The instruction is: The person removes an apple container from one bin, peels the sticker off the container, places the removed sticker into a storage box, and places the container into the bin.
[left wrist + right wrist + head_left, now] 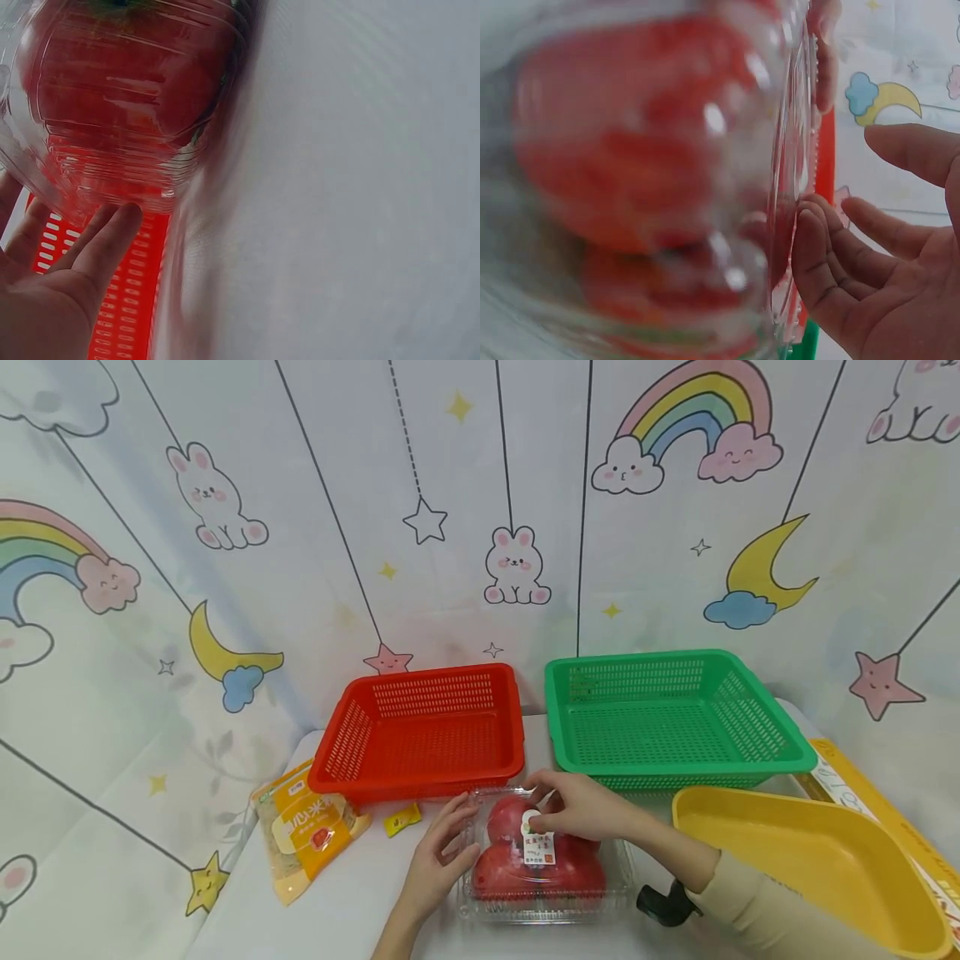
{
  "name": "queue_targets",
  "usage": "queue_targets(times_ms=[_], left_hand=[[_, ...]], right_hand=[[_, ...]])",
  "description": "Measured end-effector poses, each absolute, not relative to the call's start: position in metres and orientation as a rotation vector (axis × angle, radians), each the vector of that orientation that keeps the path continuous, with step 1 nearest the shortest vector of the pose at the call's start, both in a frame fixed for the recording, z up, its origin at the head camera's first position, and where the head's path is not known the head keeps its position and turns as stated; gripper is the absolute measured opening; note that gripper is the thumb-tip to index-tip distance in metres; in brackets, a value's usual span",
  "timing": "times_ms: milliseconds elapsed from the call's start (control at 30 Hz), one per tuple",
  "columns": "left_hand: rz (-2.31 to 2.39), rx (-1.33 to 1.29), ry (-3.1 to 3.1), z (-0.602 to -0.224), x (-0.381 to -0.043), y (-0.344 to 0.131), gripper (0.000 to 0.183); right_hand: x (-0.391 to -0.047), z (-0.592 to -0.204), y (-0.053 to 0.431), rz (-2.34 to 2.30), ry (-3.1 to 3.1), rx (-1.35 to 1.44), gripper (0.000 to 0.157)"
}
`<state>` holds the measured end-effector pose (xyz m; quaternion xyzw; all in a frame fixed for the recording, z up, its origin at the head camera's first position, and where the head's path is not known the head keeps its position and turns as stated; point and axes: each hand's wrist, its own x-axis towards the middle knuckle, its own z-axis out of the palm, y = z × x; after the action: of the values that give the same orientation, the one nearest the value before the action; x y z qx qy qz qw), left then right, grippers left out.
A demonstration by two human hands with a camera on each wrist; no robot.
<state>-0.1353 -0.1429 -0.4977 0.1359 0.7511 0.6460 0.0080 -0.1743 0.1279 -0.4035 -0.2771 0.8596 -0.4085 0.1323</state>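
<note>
A clear plastic clamshell box [619, 870] of large red tomatoes [498, 870] sits on the table in front of me. A white label [538, 852] is stuck on its lid. My left hand [437, 863] is at the box's left side, its fingers [112, 236] extended right at the plastic wall. Over the lid reaches my right hand [588, 806], fingertips against the top near the label. In the right wrist view its thumb [911, 146] stands away from the plastic and the bent fingers [817, 274] rest on the lid without gripping it.
Behind the box stand a red basket [420, 791] and a green basket [675, 768]. A yellow tray [810, 860] lies to the right, with a black object [666, 906] beside it. At left are an orange food packet [307, 827] and a small yellow packet [402, 820].
</note>
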Motion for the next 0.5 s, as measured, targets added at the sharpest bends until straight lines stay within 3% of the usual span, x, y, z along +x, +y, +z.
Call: queue_targets(times_ms=[300,500], left_hand=[[2.087,0.449,2.323,-0.498,-0.136,-0.143,0.043],[2.089,0.403,2.316,-0.498,-0.135,-0.142,0.043]], right_hand=[[-0.18,-0.399,0.122,-1.038,2.561,-0.83,0.03],[-0.181,-0.399,0.117,-0.972,2.583,-0.838,0.013]])
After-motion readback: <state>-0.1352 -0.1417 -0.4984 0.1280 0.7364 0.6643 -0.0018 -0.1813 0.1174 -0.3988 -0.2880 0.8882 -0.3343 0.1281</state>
